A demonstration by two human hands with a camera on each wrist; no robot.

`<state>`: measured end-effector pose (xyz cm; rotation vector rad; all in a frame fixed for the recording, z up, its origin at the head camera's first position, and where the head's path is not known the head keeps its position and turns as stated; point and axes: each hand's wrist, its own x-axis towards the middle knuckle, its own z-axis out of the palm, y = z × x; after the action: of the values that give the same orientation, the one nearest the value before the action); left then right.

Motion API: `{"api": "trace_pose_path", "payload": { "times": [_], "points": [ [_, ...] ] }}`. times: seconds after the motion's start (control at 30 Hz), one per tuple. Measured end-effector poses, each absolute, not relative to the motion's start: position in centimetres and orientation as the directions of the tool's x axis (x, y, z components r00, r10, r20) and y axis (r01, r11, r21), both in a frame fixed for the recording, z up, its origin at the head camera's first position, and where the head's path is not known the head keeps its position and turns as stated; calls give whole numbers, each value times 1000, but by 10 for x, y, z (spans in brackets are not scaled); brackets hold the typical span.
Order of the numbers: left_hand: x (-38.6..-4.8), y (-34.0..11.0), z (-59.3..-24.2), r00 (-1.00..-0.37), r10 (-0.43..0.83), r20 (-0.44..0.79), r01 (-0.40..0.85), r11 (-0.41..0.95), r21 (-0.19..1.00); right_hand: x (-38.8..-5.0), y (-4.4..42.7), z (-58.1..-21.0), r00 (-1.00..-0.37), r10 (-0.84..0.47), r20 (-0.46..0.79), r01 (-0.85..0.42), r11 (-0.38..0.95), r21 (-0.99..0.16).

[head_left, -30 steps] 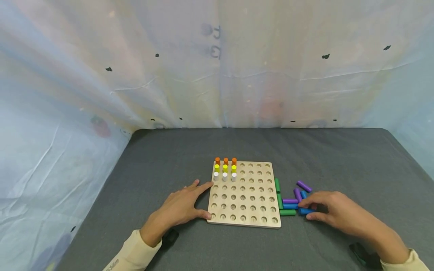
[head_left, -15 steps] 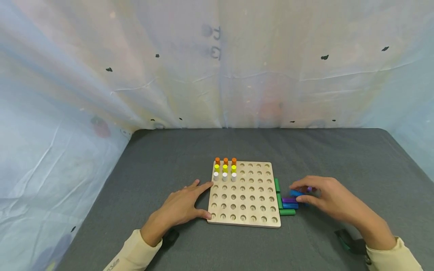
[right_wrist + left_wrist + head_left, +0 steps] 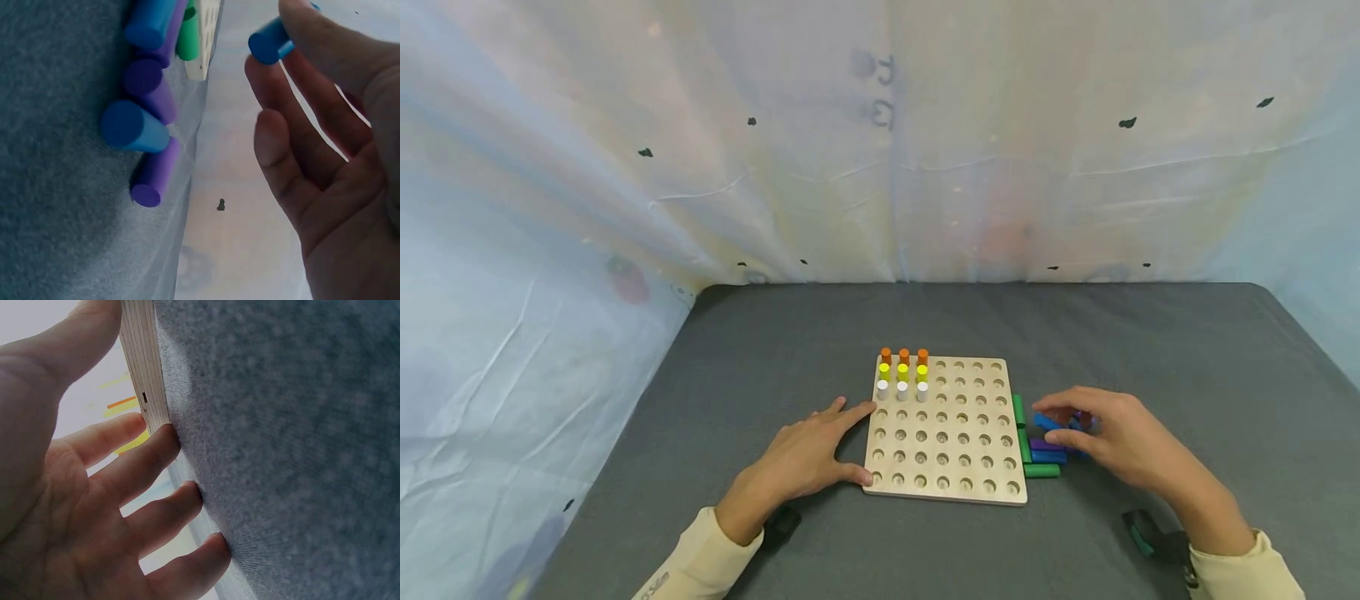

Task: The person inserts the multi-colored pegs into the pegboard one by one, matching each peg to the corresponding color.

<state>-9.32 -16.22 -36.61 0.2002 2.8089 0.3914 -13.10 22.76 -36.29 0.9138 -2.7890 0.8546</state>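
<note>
I have the right grip (image 3: 1105, 429), the person's right hand, pinching one blue peg (image 3: 269, 44) between thumb and fingers, raised off the tabletop (image 3: 850, 542) and apart from the other pegs. Beneath that grip and reaching out to its left, I count two loose blue pegs (image 3: 131, 125) and three purple pegs (image 3: 156, 175) lying in a jumble; the hand hides most of these from the head view, but the right wrist view shows all five. Farther left of the right grip are three green pegs (image 3: 1041, 471): two run end to end along the right side of the wooden pegboard (image 3: 953, 427), the third lies crosswise by its near right corner. My left grip (image 3: 801, 454) is spread and pinches nothing; its thumb touches the board's near left corner and its index fingertip the left edge. The board sits between both grips. I count seven rows of seven holes, nine filled: three orange pegs (image 3: 904, 356), three yellow pegs (image 3: 903, 372) and three white pegs (image 3: 902, 391) stand upright, ahead and to the right of the left grip, leaving forty holes bare.
</note>
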Motion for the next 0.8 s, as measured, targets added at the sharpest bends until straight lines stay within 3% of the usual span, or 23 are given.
{"api": "trace_pose_path", "payload": {
  "times": [0.8],
  "points": [
    [-93, -161, -366, -950, 180, -255, 102, 952, 290, -137, 229, -370, -814, -521, 257, -574, 653, -494]
  ]
}}
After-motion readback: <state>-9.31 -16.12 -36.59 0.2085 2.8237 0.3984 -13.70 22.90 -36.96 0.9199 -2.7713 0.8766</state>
